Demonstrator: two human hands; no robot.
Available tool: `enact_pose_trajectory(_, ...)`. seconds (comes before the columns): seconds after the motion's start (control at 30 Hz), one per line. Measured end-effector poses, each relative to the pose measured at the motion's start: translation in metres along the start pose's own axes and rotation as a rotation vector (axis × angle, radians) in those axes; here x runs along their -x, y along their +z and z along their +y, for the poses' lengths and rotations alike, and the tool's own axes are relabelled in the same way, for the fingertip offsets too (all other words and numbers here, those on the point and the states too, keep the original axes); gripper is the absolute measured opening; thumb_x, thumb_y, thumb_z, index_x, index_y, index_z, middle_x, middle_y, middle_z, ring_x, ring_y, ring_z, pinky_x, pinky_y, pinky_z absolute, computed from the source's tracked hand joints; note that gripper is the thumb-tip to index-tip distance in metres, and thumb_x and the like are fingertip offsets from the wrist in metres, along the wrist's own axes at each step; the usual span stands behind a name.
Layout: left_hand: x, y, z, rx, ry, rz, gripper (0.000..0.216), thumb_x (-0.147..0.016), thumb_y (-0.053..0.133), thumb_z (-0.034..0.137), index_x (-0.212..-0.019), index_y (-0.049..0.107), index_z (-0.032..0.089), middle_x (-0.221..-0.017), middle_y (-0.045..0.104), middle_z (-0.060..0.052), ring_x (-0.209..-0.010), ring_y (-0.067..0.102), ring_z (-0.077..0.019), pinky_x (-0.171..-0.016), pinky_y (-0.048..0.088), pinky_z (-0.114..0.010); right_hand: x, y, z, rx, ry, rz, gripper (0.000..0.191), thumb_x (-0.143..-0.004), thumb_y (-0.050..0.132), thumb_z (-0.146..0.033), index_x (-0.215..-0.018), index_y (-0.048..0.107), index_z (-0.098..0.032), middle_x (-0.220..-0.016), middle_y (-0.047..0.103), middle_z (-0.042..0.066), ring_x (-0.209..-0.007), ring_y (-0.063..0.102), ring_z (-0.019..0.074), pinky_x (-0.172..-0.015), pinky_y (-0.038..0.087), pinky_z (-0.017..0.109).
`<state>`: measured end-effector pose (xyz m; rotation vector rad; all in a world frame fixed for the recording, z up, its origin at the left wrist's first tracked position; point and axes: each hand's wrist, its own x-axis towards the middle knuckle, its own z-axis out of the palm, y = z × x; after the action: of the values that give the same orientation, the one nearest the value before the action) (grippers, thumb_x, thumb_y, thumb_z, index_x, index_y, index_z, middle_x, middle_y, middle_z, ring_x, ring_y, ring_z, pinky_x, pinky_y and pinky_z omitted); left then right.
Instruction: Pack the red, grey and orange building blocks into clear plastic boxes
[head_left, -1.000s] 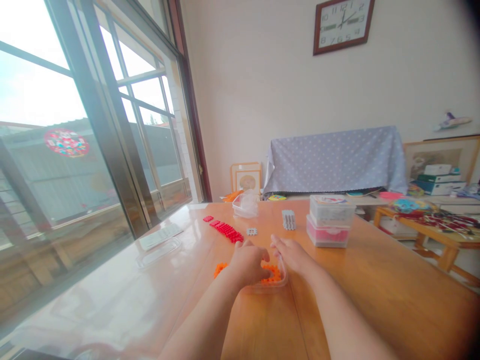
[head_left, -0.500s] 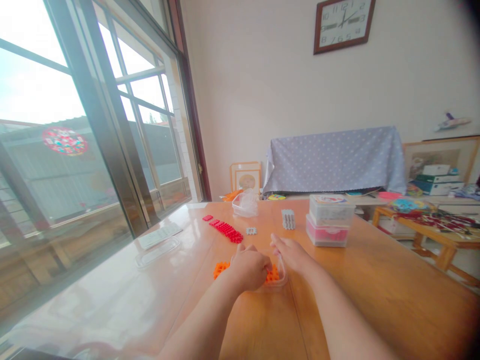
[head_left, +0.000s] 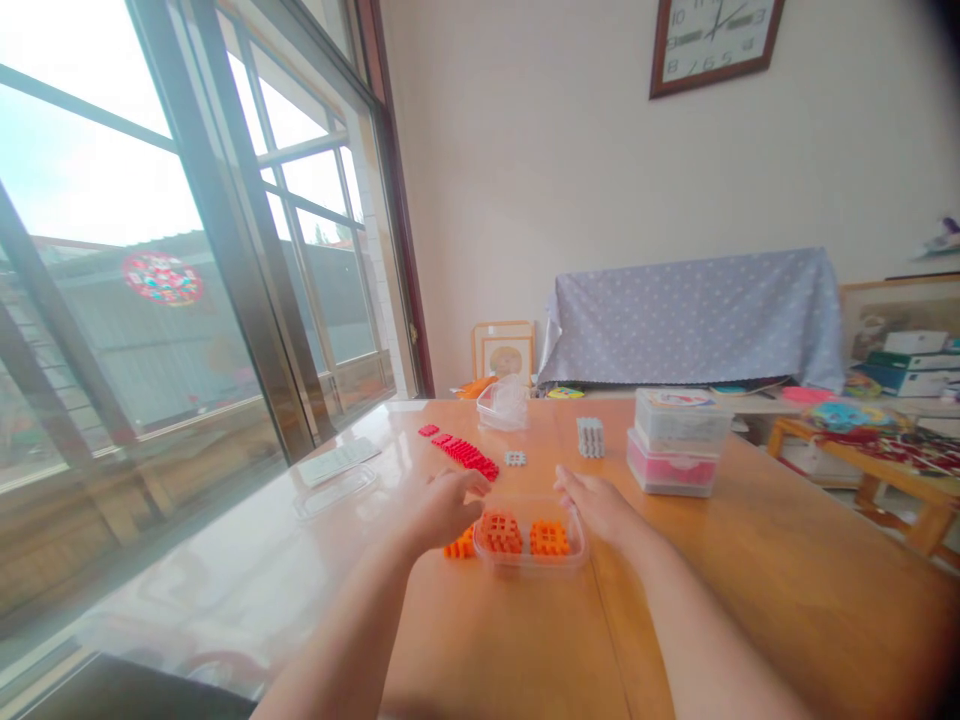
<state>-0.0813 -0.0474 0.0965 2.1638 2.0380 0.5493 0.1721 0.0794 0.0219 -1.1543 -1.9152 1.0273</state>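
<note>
A clear plastic box (head_left: 531, 566) stands on the table in front of me, with two stacks of orange lattice blocks (head_left: 550, 538) inside. More orange blocks (head_left: 458, 545) lie outside its left wall, partly behind my left wrist. At the box's left end hovers my left hand (head_left: 448, 508), thumb and fingers curved apart with nothing between them. My right hand (head_left: 592, 503) lies along the box's back right corner, fingers stretched forward; whether it presses on the rim I cannot tell.
Beyond the box lie a row of red blocks (head_left: 466, 455), one grey block (head_left: 515, 458) and a grey stack (head_left: 591, 438). Stacked lidded boxes (head_left: 675, 445) stand right, a tub with a plastic bag (head_left: 504, 405) at the back, a clear lid (head_left: 335, 492) and a sheet (head_left: 339, 458) left.
My left hand has lifted out of the box and moved left, uncovering the orange stacks. My right hand stays at the box's right side. The view has turned slightly left.
</note>
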Motion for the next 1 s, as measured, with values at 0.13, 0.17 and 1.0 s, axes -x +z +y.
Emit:
enact_pose_trajectory(0.13,0.014,-0.005,-0.034,-0.028,-0.078,-0.054,0.042,-0.076,0.067,0.031,-0.118,0.065,0.031,-0.121,0.069,-0.002,-0.114,0.060,-0.0259,-0.105,0.040,-0.042,0.000,0.002,0.002,-0.011,0.001,-0.001,0.075,-0.088,0.036,-0.079,-0.098,0.074,-0.016,-0.091,0.075,0.011,-0.088,0.069,0.0263,-0.083,0.047,0.034)
enact_pose_trajectory(0.17,0.017,-0.004,-0.040,-0.036,-0.078,-0.069,0.045,-0.074,0.069,0.030,-0.119,0.064,0.031,-0.122,0.069,-0.002,-0.115,0.060,-0.0262,-0.106,0.038,-0.043,0.000,0.002,0.002,-0.013,0.005,0.001,0.075,-0.088,0.036,-0.079,-0.099,0.074,-0.016,-0.091,0.075,0.011,-0.089,0.069,0.0267,-0.084,0.047,0.035)
enact_pose_trajectory(1.0,0.021,-0.015,-0.034,0.053,-0.057,0.123,0.034,-0.078,0.068,0.031,-0.111,0.062,0.027,-0.112,0.072,-0.002,-0.111,0.062,-0.0250,-0.101,0.040,-0.040,0.001,0.003,0.002,-0.027,0.017,-0.006,0.075,-0.088,0.036,-0.080,-0.098,0.073,-0.015,-0.091,0.075,0.012,-0.084,0.068,0.0248,-0.080,0.047,0.034)
